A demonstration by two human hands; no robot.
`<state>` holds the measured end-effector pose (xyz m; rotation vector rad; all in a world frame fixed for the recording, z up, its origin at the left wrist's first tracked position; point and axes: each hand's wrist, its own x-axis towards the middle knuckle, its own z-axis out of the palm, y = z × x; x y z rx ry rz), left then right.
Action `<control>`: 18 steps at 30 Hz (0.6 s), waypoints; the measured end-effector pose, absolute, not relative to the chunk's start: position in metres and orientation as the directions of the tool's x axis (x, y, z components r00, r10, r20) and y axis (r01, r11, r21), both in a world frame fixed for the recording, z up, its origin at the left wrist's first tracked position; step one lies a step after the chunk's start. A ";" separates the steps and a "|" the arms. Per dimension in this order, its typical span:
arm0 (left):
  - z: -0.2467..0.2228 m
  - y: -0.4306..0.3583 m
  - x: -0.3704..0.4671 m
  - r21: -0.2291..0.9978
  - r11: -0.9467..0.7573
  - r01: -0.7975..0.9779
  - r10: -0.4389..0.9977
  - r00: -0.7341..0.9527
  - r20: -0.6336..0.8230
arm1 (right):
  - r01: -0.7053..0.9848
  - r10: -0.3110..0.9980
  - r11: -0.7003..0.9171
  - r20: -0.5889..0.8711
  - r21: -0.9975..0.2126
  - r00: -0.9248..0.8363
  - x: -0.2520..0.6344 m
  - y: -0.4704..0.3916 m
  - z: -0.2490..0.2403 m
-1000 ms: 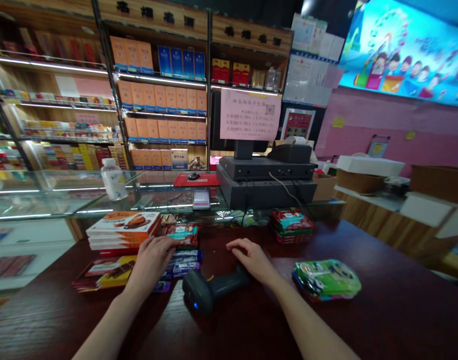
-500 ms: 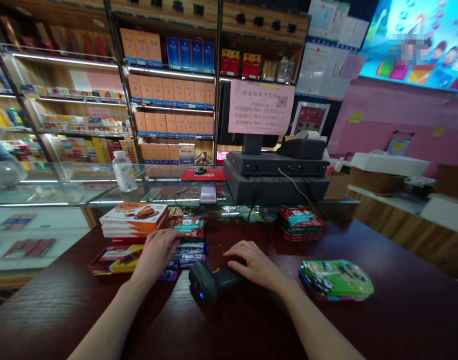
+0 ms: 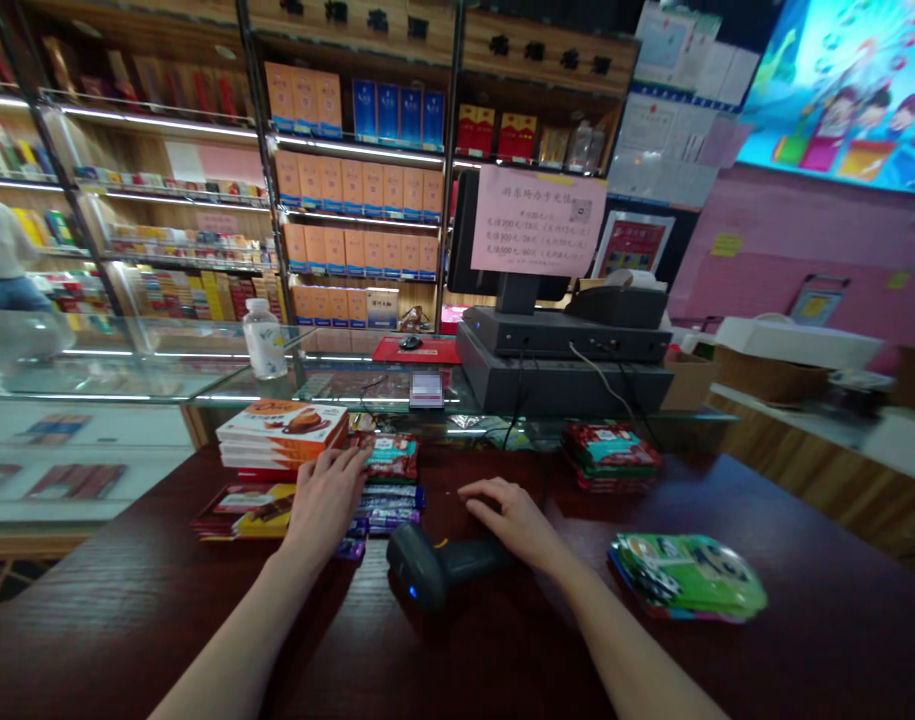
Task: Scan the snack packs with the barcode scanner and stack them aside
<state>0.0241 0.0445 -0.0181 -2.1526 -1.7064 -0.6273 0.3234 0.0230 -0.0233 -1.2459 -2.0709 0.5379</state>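
With nothing visibly grasped by the loosely opened left hand (image 3: 328, 500), by the purple packets (image 3: 398, 519), or right hand (image 3: 518, 520), near the handle of the scanner (image 3: 425, 573) lying on the counter (image 3: 502, 655), a light touch is best used so no rows are skewed.

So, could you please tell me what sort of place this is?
Most likely a shop's checkout: a barcode scanner lies on the table, a receipt printer stands beside the monitor, and lit shelves of boxed goods rise behind.

The dark grey scanner (image 3: 419, 568) lies between the hands, blue light lit, its handle end by the right hand (image 3: 511, 515). Flat purple packets (image 3: 393, 499) lie just right of the left hand (image 3: 326, 497), partly overlapped.
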 end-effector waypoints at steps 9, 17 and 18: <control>-0.016 0.038 0.030 -0.053 -0.143 0.988 0.891 0.152 0.429 | 0.534 0.923 0.357 0.203 -0.766 -0.326 0.284 0.071 -0.014; -0.021 0.039 0.028 0.049 -0.193 0.980 0.892 0.154 0.424 | 0.413 0.921 0.310 0.164 -0.856 -0.353 0.245 0.108 -0.029; -0.021 0.039 0.028 0.050 -0.188 0.981 0.896 0.151 0.418 | 0.410 0.924 0.298 0.153 -0.862 -0.349 0.242 0.110 -0.030</control>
